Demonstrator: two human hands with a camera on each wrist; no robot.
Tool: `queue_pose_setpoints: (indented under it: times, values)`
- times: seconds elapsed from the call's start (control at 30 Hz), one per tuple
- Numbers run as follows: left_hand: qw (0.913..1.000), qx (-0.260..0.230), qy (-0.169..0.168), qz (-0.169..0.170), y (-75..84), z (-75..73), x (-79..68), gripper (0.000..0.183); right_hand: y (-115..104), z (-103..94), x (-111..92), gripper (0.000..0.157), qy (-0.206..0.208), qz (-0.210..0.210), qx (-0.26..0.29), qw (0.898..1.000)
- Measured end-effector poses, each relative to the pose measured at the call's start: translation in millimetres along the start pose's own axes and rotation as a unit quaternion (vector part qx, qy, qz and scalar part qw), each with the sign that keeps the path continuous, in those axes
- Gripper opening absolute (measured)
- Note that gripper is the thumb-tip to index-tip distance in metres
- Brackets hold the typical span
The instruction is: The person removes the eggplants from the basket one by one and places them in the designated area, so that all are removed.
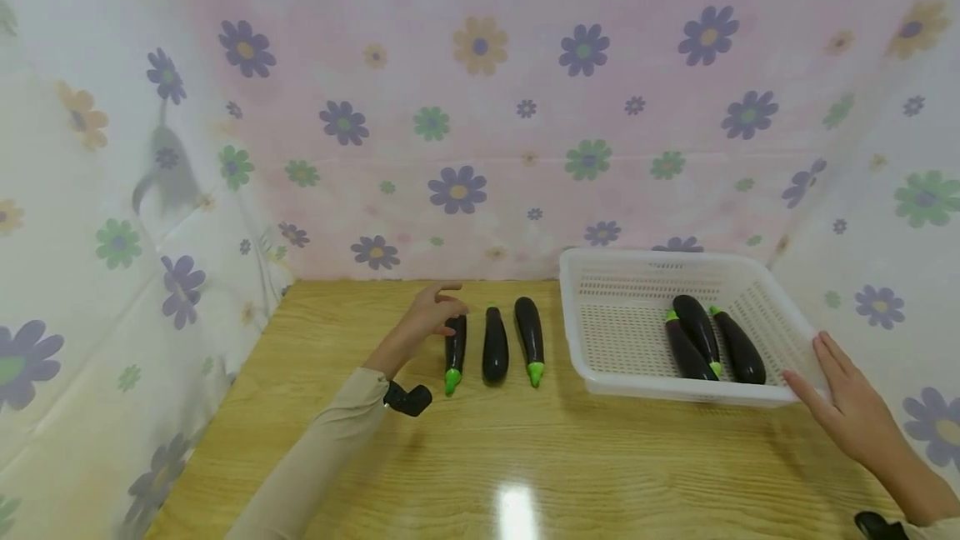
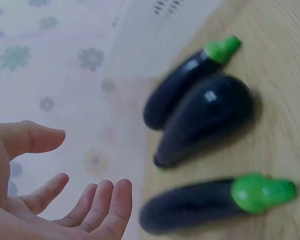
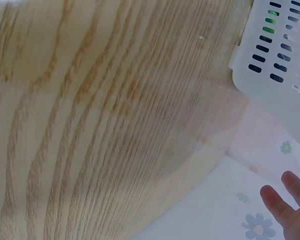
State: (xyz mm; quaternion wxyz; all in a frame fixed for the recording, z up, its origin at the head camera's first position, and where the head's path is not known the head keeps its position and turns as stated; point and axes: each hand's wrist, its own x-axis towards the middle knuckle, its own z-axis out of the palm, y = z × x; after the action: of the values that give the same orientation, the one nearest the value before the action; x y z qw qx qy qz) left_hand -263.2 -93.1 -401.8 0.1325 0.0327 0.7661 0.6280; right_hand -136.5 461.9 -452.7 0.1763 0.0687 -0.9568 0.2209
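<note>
Three dark eggplants lie in a row on the table: a left eggplant (image 1: pixel 455 352), a middle eggplant (image 1: pixel 495 348) and a right eggplant (image 1: pixel 529 332). My left hand (image 1: pixel 429 315) hovers at the far end of the left eggplant, its fingers spread and loosely bent. The left wrist view shows a gap between those fingers (image 2: pixel 121 200) and the eggplants, with nothing held. On the right, my right hand (image 1: pixel 847 398) rests at the near right corner of a white plastic basket (image 1: pixel 615 382), fingers fairly straight along its rim. Three more eggplants (image 1: pixel 738 348) lie inside the basket.
The wood-grain table (image 1: pixel 600 465) runs up to a flowered cloth (image 1: pixel 480 123) at the back, with more cloth along both sides. The perforated basket stands at the back right, beside the row of eggplants.
</note>
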Motion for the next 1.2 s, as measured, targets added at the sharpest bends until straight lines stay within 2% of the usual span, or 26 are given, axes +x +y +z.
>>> queue_pose_setpoints:
  times: [0.23,0.43,0.77,0.93,1.2]
  values:
    - [0.9988,-0.032,-0.031,0.023,24.6,19.6,-3.3,0.042,0,-2.3,-3,0.074,-0.003,0.002,0.003,1.0]
    - [0.9953,-0.068,-0.06,0.033,41.4,41.3,-2.9,0.042,1,-4.0,-4,0.073,-0.007,0.0,0.011,1.0]
    - [0.9877,-0.109,-0.105,0.041,62.1,78.7,-3.1,0.042,2,-5.9,-1,0.074,-0.016,-0.007,0.019,1.0]
    - [0.9861,-0.113,-0.116,0.038,67.6,98.0,2.0,0.041,2,-7.0,-3,0.074,-0.02,-0.005,0.026,0.999]
    - [0.9818,-0.138,-0.127,0.031,78.2,120.2,7.9,0.04,1,-9.1,0,0.075,-0.015,-0.001,0.03,0.999]
